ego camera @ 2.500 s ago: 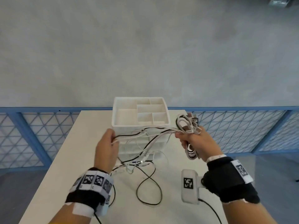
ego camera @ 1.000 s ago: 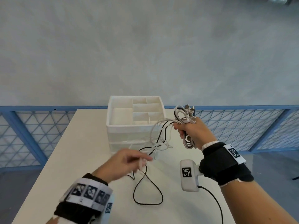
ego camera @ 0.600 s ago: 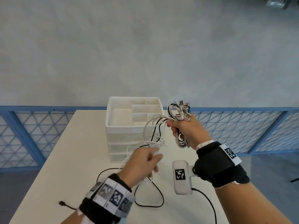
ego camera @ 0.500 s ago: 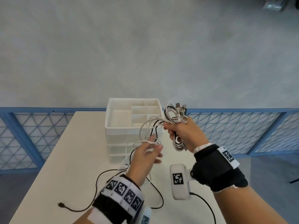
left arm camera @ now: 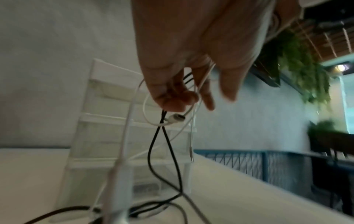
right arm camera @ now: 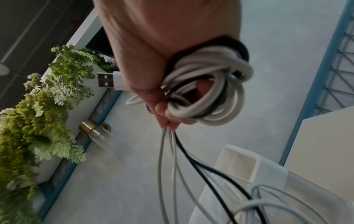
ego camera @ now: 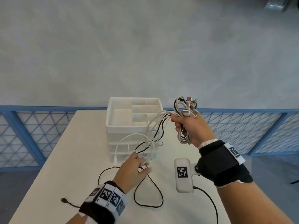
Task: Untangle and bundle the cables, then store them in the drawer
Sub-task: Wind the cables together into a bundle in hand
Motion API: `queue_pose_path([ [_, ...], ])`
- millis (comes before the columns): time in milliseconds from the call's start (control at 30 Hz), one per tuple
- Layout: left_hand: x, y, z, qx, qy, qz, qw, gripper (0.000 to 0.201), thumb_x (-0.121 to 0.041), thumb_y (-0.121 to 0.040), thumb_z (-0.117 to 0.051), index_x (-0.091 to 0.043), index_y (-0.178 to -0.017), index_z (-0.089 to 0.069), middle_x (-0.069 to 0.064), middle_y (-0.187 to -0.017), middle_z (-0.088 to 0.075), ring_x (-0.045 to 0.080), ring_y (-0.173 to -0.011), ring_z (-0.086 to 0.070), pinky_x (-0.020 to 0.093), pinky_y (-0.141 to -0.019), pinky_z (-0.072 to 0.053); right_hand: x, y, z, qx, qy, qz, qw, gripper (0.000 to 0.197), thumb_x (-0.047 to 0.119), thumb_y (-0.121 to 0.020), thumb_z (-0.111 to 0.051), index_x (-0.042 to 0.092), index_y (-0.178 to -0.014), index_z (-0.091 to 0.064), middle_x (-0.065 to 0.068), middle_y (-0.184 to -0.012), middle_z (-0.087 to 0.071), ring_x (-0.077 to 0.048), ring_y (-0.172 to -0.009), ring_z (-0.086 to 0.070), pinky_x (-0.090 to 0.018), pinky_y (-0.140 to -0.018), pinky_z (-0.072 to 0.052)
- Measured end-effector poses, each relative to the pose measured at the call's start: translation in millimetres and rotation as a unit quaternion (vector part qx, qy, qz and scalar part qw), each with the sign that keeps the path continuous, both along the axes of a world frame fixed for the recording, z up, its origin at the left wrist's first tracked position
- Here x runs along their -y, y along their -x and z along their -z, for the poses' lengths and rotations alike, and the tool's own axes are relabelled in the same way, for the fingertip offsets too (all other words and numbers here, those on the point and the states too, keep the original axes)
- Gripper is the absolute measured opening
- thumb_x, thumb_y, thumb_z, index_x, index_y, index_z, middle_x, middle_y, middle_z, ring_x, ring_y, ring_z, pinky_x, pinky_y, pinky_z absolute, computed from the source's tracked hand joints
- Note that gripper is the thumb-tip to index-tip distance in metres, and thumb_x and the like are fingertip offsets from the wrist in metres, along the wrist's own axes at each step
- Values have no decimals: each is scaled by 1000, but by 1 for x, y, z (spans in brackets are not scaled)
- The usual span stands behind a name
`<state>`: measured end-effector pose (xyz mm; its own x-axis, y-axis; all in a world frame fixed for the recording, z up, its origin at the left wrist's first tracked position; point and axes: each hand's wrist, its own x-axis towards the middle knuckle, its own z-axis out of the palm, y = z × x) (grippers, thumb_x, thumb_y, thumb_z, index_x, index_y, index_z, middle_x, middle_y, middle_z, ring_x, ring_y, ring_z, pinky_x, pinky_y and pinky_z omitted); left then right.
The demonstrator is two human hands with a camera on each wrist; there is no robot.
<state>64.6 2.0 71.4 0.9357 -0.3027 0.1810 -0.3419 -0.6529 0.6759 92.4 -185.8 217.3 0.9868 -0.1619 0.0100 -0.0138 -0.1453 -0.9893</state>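
My right hand (ego camera: 186, 125) is raised beside the white drawer unit (ego camera: 129, 128) and grips a coiled bundle of white and black cables (ego camera: 183, 135). Several USB plugs (ego camera: 191, 104) stick up above its fist. The right wrist view shows the coils (right arm camera: 206, 91) wrapped in the fingers, with loose strands trailing down. Those strands (ego camera: 155, 126) run down to my left hand (ego camera: 142, 165), low in front of the unit. In the left wrist view, its fingers (left arm camera: 172, 98) pinch a black strand (left arm camera: 153, 144) and thin white ones beside a white plug (left arm camera: 176, 117).
The unit has an open compartment tray on top and translucent drawers below, which look shut. A black cable loop (ego camera: 148, 206) lies on the white table (ego camera: 72, 159), and its plug end (ego camera: 62, 199) is near the left front edge. A blue railing runs behind the table.
My left hand dropped from just under the bundle to low in front of the drawer unit, following the loose strands. My right hand stayed raised with the coil.
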Motion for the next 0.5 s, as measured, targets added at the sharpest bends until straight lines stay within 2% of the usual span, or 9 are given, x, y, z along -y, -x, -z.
queue_pose_path([
  [67, 5, 4, -21, -24, 107, -14, 994, 19, -40, -79, -65, -27, -92, -67, -13, -79, -39, -1, -70, -44, 10, -65, -33, -1, -2, -2, 8, -11, 3, 1000, 18, 8, -85, -63, 8, -68, -58, -2, -50, -49, -13, -43, -45, -16, -39, -35],
  [133, 9, 8, -44, -32, 183, 17, 982, 12, -37, -81, -63, -27, -75, -67, -9, -75, -39, -1, -63, -41, 12, -63, -33, -2, -3, -3, 10, -9, 2, 1000, 16, 7, -85, -63, 7, -70, -59, -2, -49, -49, -12, -42, -45, -15, -38, -35],
  [233, 17, 12, -64, -80, 249, 87, 961, 26, -30, -87, -58, -32, -60, -60, -10, -76, -47, 4, -73, -49, 17, -72, -38, -6, -4, 0, 9, 6, -5, 1000, 16, 10, -84, -65, 7, -69, -61, 0, -48, -50, -12, -42, -45, -17, -39, -33],
  [300, 20, 14, -73, -100, 340, 70, 933, 24, -38, -88, -50, -28, -70, -63, -10, -69, -57, 7, -75, -57, 22, -79, -44, -8, -6, 2, 6, 14, -7, 1000, 16, 13, -83, -66, 7, -68, -62, 3, -46, -50, -12, -43, -46, -17, -40, -32],
  [367, 19, 14, -76, -117, 424, 38, 897, 33, -44, -87, -40, -21, -84, -64, -7, -48, -48, 12, -57, -54, 23, -75, -48, -8, -7, 2, 4, 22, -11, 1000, 16, 13, -83, -65, 7, -69, -63, 3, -45, -51, -12, -44, -46, -16, -39, -32],
  [400, 18, 15, -76, -116, 438, 45, 890, 32, -43, -88, -39, -22, -84, -64, -7, -44, -42, 12, -49, -49, 22, -70, -49, -8, -7, 1, 5, 25, -11, 1000, 16, 13, -84, -65, 7, -69, -63, 3, -45, -50, -12, -43, -46, -16, -39, -32],
  [433, 15, 16, -72, -107, 418, 62, 900, 28, -39, -92, -42, -25, -79, -63, -7, -43, -42, 11, -47, -46, 21, -67, -48, -7, -8, -1, 6, 22, -7, 1000, 17, 12, -84, -64, 7, -69, -62, 3, -46, -50, -12, -43, -46, -15, -38, -32],
  [467, 13, 17, -66, -93, 355, 95, 925, 26, -34, -93, -46, -30, -72, -62, -7, -45, -46, 8, -48, -47, 20, -65, -46, -6, -10, -4, 11, 13, -1, 1000, 17, 10, -85, -63, 8, -68, -60, 1, -48, -50, -11, -41, -45, -15, -37, -32],
  [500, 10, 17, -54, -75, 253, 135, 955, 26, -29, -91, -48, -31, -68, -61, -10, -51, -52, 6, -54, -50, 18, -66, -45, -4, -11, -7, 17, -1, 6, 1000, 18, 8, -85, -63, 9, -67, -58, -1, -51, -50, -10, -40, -45, -15, -37, -33],
])
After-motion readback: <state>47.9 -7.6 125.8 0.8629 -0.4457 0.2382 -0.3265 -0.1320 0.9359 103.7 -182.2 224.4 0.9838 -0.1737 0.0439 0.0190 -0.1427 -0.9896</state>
